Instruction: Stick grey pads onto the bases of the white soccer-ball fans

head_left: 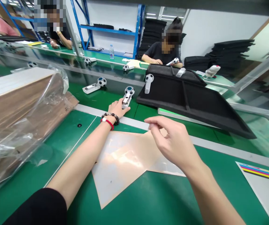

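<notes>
Glossy green tabletop (129, 200); left hand (118, 109) spread against white ball-topped device (127, 97); right hand (170, 139) loosely curled, empty.

Tabletop (125, 200) front centre bare, passable; bagged boards (19, 103) obstruct left, black tray (195, 100) far right.

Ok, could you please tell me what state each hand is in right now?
Left hand: fingers at the near end of a white football-topped device; whether they grip it cannot be told.
Right hand: loosely curled closed, nothing visible in it.
</notes>
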Action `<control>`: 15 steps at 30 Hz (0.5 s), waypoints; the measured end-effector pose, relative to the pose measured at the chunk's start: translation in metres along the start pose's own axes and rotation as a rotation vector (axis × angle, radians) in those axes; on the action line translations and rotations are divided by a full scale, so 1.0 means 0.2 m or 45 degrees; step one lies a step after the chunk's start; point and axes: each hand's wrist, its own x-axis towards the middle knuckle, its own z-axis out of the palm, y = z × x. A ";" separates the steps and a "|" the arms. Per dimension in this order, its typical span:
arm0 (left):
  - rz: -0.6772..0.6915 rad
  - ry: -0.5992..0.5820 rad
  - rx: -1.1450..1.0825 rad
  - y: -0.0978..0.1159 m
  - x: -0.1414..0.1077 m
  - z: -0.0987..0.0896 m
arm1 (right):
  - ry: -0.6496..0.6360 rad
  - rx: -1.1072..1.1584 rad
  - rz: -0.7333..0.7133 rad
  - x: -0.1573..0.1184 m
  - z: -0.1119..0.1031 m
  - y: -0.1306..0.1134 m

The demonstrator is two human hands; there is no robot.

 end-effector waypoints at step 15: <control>-0.622 0.494 -1.881 -0.15 0.17 -0.10 | -0.762 -0.213 -0.128 -0.22 0.43 -0.17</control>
